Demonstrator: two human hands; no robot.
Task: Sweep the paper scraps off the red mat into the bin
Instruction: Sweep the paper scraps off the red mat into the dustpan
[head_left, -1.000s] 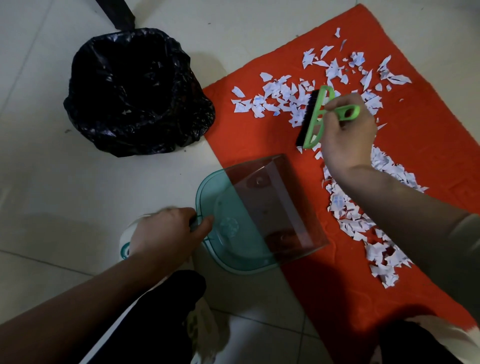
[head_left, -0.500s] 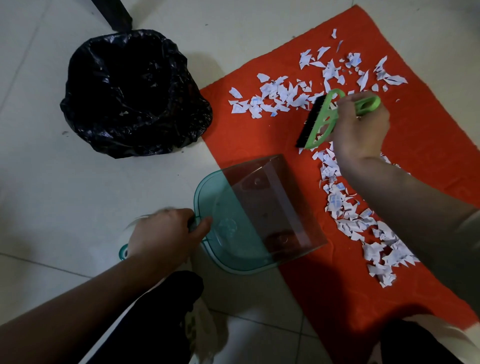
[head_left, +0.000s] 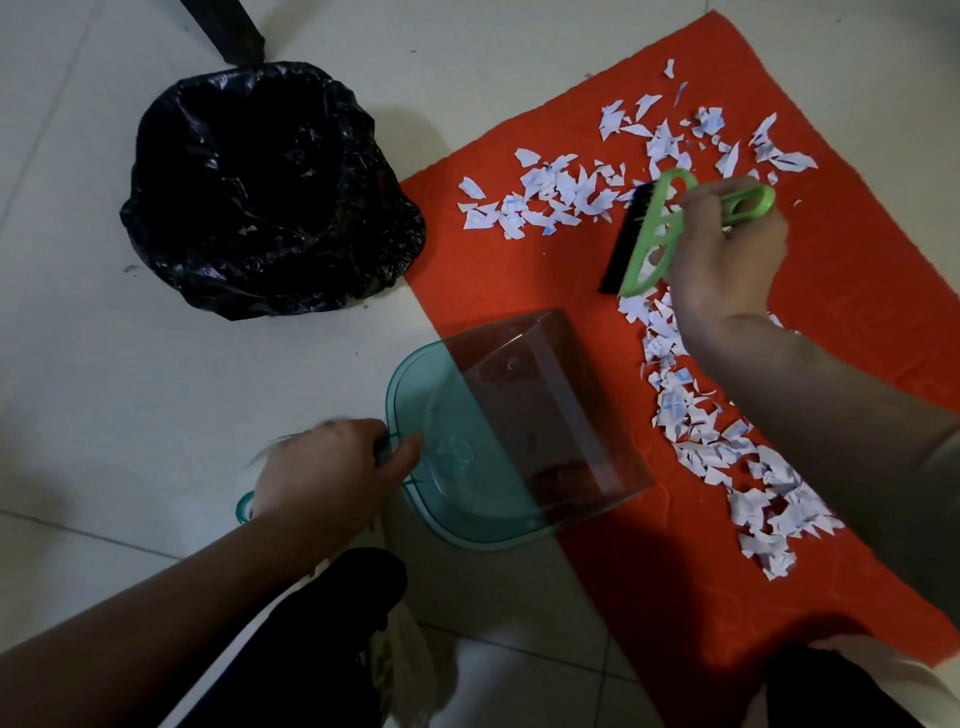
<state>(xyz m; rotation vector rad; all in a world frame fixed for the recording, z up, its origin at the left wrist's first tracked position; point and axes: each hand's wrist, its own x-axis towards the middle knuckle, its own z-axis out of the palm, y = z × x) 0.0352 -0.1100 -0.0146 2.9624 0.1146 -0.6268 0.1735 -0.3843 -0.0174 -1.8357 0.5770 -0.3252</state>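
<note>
1. Rightward goes the right hand (head_left: 727, 260) against a second ago, drawing the green plastic brush with black bristles (head_left: 652, 244) back off the far band of scraps. Everything bigger has held its place.
2. Biggest on the scene is the red felt mat (head_left: 857, 322), flat on the pale tiled floor (head_left: 156, 389), with no scrap yet over its edge.
3. Next comes the bin lined with a black plastic bag (head_left: 270, 192), mouth up, just off the mat's left edge.
4. Then there's the translucent teal plastic dustpan (head_left: 467, 457), its lip on the mat's left border. The mouth opens right toward the litter, and the handle trails back to the left hand (head_left: 327, 467), which grips it. I see nothing in the pan.
5. The white paper scraps (head_left: 691, 415) lie in two bands, one across the far mat and one running down beside the right forearm. My read is that the pull-back winds up a stroke, and the job has barely begun.
6. The brush head's long axis slants far-right to near-left. Its bristles face left toward pan and bin, and its handle points right, wrapped in the right hand's fingers.
</note>
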